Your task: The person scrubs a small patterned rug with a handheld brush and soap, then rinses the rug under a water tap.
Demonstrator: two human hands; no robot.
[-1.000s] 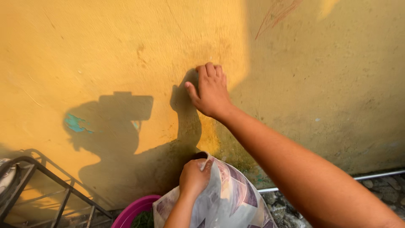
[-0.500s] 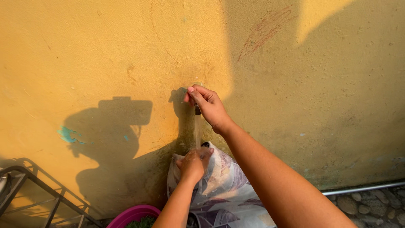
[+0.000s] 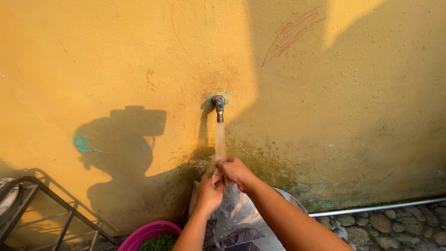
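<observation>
Now both hands, left [image 3: 207,195] and right [image 3: 236,171], grip a plastic bag [image 3: 232,216] under the tap [image 3: 218,106]; a pink basin [image 3: 147,232] at seven o'clock holds greens [image 3: 161,242].

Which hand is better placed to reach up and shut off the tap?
Probably the right hand: it sits higher, directly below the tap in the water stream. The left hand is lower, against the plastic bag.

Your right hand left the tap and came down to the bag.

Your right hand [image 3: 236,171] dropped from the wall tap [image 3: 218,107], water [image 3: 220,139] started running, and both hands met under the stream, your left hand [image 3: 209,195] gripping the plastic bag [image 3: 241,218].
</observation>
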